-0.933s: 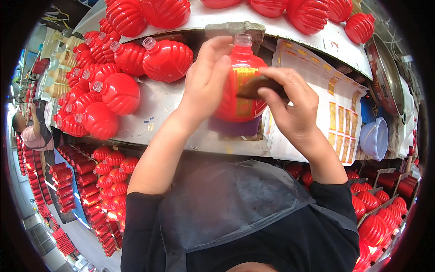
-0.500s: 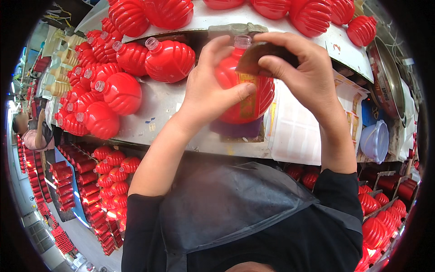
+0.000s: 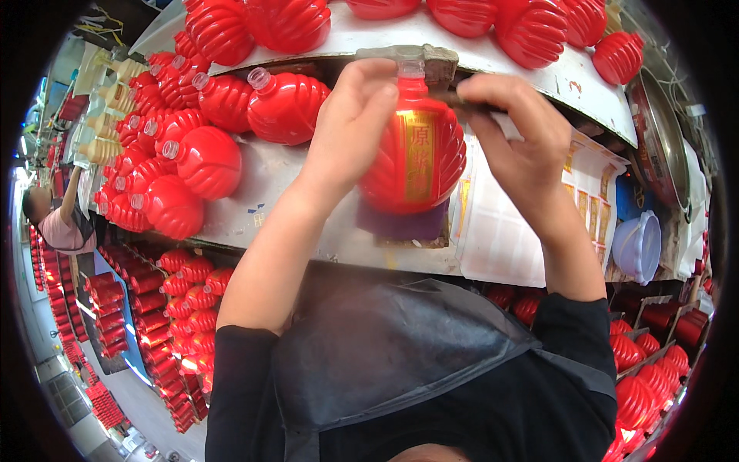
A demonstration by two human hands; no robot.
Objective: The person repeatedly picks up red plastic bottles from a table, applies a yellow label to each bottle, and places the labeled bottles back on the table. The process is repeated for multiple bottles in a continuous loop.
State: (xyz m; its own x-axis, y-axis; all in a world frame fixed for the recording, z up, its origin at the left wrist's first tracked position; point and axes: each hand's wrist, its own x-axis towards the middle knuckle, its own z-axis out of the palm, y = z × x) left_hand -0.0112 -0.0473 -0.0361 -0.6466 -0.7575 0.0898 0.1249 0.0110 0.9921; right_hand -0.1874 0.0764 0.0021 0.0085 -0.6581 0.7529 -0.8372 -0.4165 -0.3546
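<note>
A round red bottle (image 3: 452,158) with ribbed sides and a clear neck stands before me on a purple pad (image 3: 400,225). On its front is an upright gold-and-red label (image 3: 419,158). My left hand (image 3: 354,115) is closed round the upper left of this bottle, its fingertips behind the neck. To the right of the neck, my right hand (image 3: 523,131) pinches a thin, dark, flat scraper (image 3: 456,98), seen nearly edge-on and apart from the label.
White backing sheets with gold labels (image 3: 500,246) lie on the worktable at right. A pale blue bucket (image 3: 637,246) is beyond them. Red bottles (image 3: 204,162) crowd the left side, and others (image 3: 531,31) stand on the far ledge. A person (image 3: 58,219) is at far left.
My right hand has drawn the scraper off the bottle to the right, turning it edge-on. My left thumb has lifted from the label to the neck, so the label shows whole.
</note>
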